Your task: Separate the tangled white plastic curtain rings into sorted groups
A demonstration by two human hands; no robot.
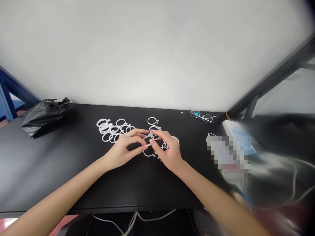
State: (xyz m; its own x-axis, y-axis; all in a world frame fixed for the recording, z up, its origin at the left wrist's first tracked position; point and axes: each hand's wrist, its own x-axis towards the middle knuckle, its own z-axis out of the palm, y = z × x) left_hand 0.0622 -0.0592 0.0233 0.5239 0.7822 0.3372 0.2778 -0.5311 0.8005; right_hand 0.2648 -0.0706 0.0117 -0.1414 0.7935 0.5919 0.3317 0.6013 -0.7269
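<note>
My left hand (128,146) and my right hand (170,150) meet over the middle of the black desk. Between their fingertips they pinch a white plastic curtain ring (148,144), partly hidden by the fingers. Directly beneath lies another white ring (148,155), with a gap in its loop. A heap of similar rings (107,128) spreads just beyond my left hand. More white rings lie under and behind my right hand, which covers part of them. One single ring (152,121) rests farther back, small eyelet to the right.
A crumpled black plastic bag (48,114) sits at the back left. Eyeglasses (202,116) lie near the wall, beside a tiny yellow piece (181,112). To the right are a white and blue box (237,134) and a pixelated item (228,160). White cables (133,223) hang below the front edge.
</note>
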